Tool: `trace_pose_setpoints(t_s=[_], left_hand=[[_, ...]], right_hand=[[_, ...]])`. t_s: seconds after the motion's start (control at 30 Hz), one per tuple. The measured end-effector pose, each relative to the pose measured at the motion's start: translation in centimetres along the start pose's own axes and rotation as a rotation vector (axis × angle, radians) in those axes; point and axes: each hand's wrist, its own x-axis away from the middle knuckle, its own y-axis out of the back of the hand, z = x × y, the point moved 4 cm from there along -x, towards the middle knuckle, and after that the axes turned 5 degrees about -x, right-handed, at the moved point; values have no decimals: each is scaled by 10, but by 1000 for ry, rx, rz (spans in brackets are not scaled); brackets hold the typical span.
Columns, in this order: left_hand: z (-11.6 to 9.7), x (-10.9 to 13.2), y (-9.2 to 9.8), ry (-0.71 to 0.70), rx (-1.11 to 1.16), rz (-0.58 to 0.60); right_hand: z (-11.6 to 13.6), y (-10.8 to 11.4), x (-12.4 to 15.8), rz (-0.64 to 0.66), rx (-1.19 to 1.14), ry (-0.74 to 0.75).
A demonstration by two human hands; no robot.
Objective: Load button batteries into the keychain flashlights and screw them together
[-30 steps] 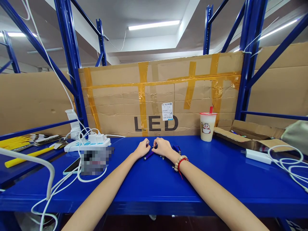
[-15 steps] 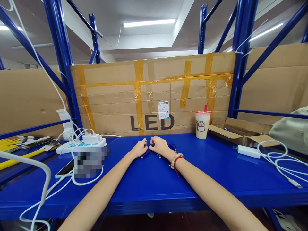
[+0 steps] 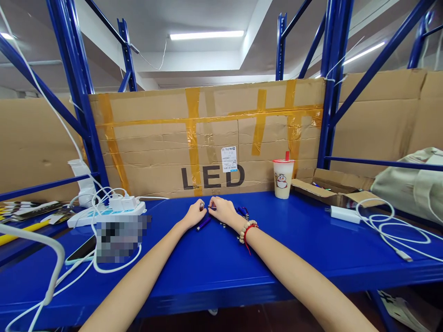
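On the blue shelf top [image 3: 207, 272], my left hand [image 3: 194, 215] and my right hand [image 3: 223, 212] are close together in front of the cardboard. The left fingers are closed in a pinch around something small that I cannot make out. My right fingers are pinched too, and what they hold is hidden or too small to name. A slim purple pen-like piece [image 3: 203, 224] lies just below the left fingertips. Beside the right wrist lie small dark blue pieces [image 3: 243, 212], partly covered by the hand. A bead bracelet with red string [image 3: 247, 231] circles the right wrist.
At the back stands a large taped cardboard box [image 3: 159, 152] marked LED. A lidded drink cup [image 3: 283, 181] stands right of the hands, beside an open carton [image 3: 318, 191] and a white charger [image 3: 345, 214] with cable. Left are a power strip [image 3: 83, 218] and a phone [image 3: 80, 249].
The whole view has shifted slightly, so things appear farther left. Both hands stay pinched close together, with a slightly wider gap between the fingertips and more of the purple piece showing.
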Motion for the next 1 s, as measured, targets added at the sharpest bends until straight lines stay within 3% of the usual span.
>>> trace_pose_setpoints(t_s=[0.23,0.57,0.8,1.0], left_hand=[[8,-4,1,125,194,-54],[8,-2,1,221,472,-23],[7,-3,2,209,487,-17],[8,-4,-1,173,353,-72]], right_hand=[[0,1,-1,-16,-24,-8],[-2,2,-3,-90,-172,-26],[-10,-2,-7,-173,-372,-85],[-19,-5,-12,-263,-546,-129]])
